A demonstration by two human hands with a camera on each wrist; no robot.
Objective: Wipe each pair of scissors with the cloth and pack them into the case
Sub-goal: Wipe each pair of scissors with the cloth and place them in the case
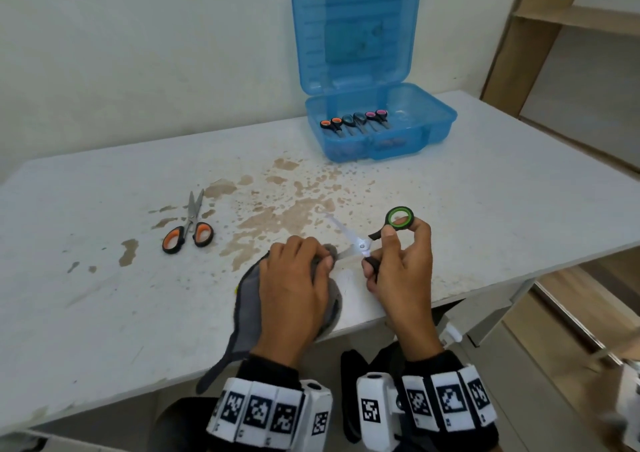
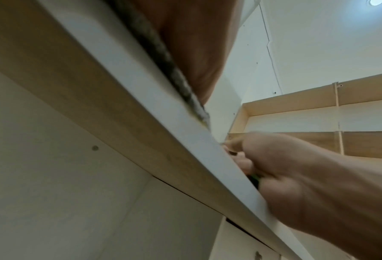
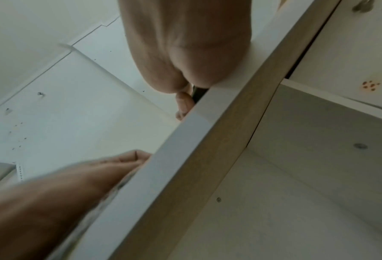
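Observation:
My right hand (image 1: 398, 261) grips the green-handled scissors (image 1: 363, 243) by their handles, with the blades spread apart above the table's near edge. My left hand (image 1: 298, 278) holds the grey cloth (image 1: 249, 306) bunched around the tip of the lower blade. The cloth's tail hangs over the table edge. An orange-handled pair (image 1: 188, 231) lies shut on the table to the left. The blue case (image 1: 377, 122) stands open at the back, with three pairs of scissors (image 1: 355, 122) lined up in its base. Both wrist views look up from under the table edge (image 2: 185, 140) and hide the fingertips.
The white table (image 1: 104, 295) carries brown stains (image 1: 277, 209) across its middle. A wooden shelf unit (image 1: 571, 35) stands at the right, beyond the table's corner. The wall rises just behind the case lid.

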